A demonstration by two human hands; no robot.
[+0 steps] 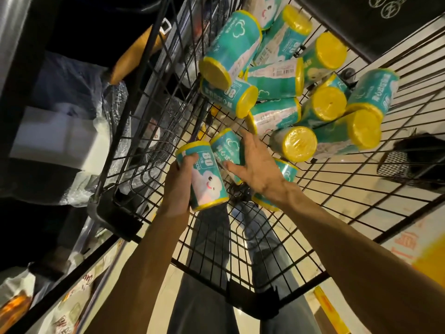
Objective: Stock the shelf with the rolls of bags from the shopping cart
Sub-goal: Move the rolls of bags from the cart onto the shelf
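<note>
Our left hand (177, 189) grips one teal roll of bags (204, 175) near the shopping cart (240, 237) basket's front edge. Our right hand (255, 165), fingers spread apart, touches a second roll (226, 147); the remaining rolls (301, 92) pile toward its far end.

Both forearms are bare to the frame's edge, with no sleeve, watch or glove, the left hand (177, 186) and right hand (256, 166) ringless, above blue-grey jeans (207, 297).
</note>
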